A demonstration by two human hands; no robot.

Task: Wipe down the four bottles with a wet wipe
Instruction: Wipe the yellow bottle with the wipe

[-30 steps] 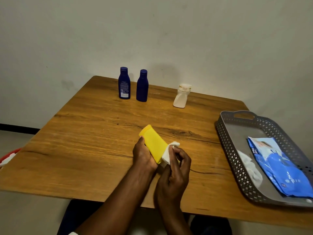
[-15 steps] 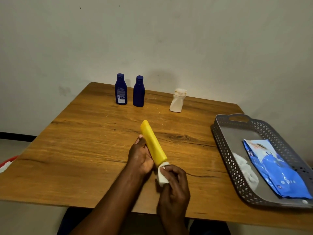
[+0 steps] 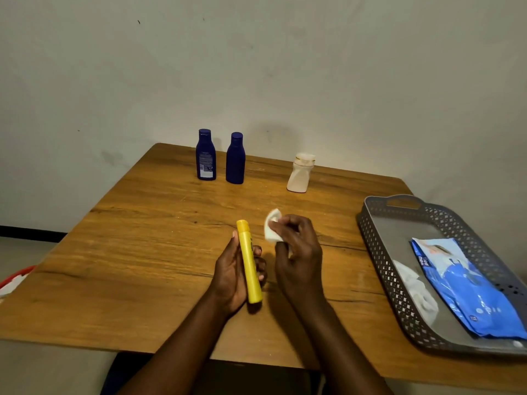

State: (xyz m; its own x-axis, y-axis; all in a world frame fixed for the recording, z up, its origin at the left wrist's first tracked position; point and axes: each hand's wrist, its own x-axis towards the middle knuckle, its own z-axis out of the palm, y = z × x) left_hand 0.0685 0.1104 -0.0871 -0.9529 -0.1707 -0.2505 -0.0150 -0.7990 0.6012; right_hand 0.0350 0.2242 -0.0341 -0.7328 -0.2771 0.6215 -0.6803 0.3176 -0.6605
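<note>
The wooden bench (image 3: 142,252) fills the view, set against a pale wall; at its right edge lies a grey perforated tray (image 3: 379,252), its handle end toward the wall, holding a blue wipes packet (image 3: 467,292) and a crumpled white wipe (image 3: 416,292) beside it on the tray floor; near the far edge two dark blue bottles (image 3: 206,155) stand upright just beside each other, the left one showing a printed label, and a white bottle (image 3: 300,173) stands upright well to their right; near the front middle, the left hand (image 3: 232,275) grips the yellow bottle (image 3: 249,266), fingers curled round it from behind, cap end pointing away from the person; the right hand (image 3: 299,252) is just beside it, apart from the bottle, fingers pinching a bunched wet wipe (image 3: 272,228) that sticks out above the knuckles; a red-rimmed object (image 3: 14,276) shows at the left edge, below the bench.
</note>
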